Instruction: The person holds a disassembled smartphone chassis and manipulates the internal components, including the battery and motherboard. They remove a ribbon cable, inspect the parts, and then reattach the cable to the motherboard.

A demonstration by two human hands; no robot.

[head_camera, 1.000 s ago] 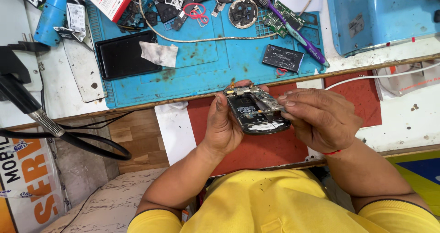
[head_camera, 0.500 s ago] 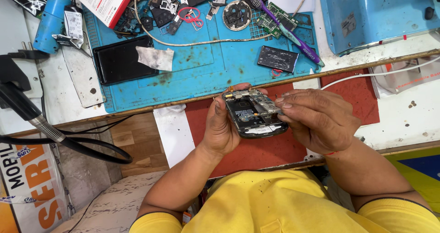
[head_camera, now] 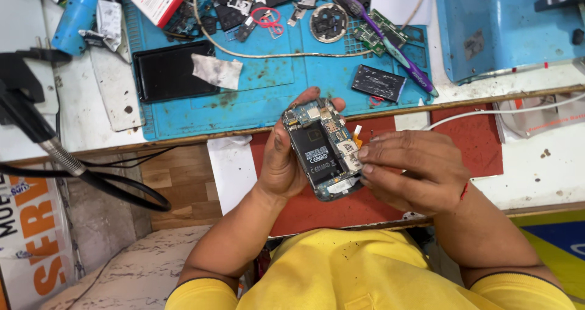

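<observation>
Across the messy counter (head_camera: 536, 163), an opened phone (head_camera: 322, 148) is held tight by the left hand (head_camera: 286, 163); its edge is pinched by the right hand (head_camera: 408, 170). Small parts might be bent by hard pulling.

The scene is seen through one head-worn camera, aimed steeply down and slightly forward over the yellow shirt (head_camera: 341, 273). The hands and the opened phone (head_camera: 322, 148) are viewed from close, near mid-frame. The blue mat (head_camera: 274, 84) is taken in along the top, the floor at lower left.
</observation>
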